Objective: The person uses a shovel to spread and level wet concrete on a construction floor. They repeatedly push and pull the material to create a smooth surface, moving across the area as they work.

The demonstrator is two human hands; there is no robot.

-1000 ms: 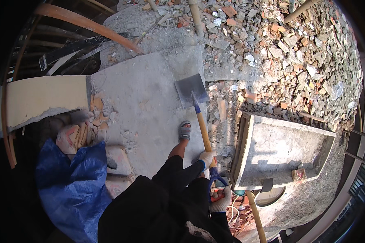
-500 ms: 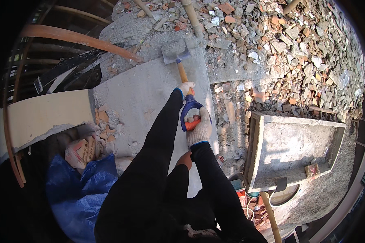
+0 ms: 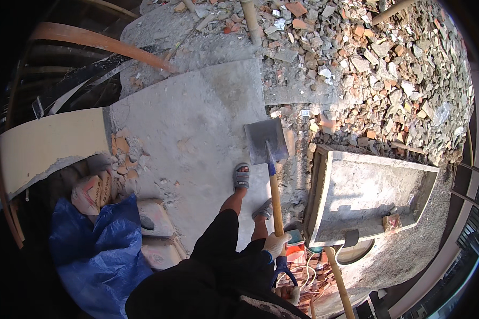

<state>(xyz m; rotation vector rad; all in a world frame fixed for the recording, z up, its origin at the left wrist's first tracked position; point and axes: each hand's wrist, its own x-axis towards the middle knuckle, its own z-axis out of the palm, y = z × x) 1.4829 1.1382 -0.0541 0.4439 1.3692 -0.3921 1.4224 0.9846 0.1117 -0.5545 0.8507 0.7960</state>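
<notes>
A shovel with a square grey blade (image 3: 265,140), a wooden shaft and a blue D-shaped handle is in my hands. My left hand (image 3: 276,244), in a white knit glove, is closed around the lower wooden shaft. Close to my body, my right hand (image 3: 288,293) is wrapped on the D-handle, partly hidden at the lower edge. The blade is over the right edge of the grey concrete slab (image 3: 191,122), with no load visible on it. My sandalled feet stand on the slab, just left of the shaft.
Broken brick and stone rubble (image 3: 372,74) is heaped at the far right. A shallow concrete-crusted trough (image 3: 375,194) stands right of the shovel, beside a bamboo pole (image 3: 339,282). Sacks (image 3: 93,192) and a blue tarp (image 3: 101,250) lie at left, below a broken cream wall (image 3: 53,146).
The shovel has been drawn back from the slab's far end and swung right. Both hands have moved down toward my body, still gripping it. My view has shifted slightly.
</notes>
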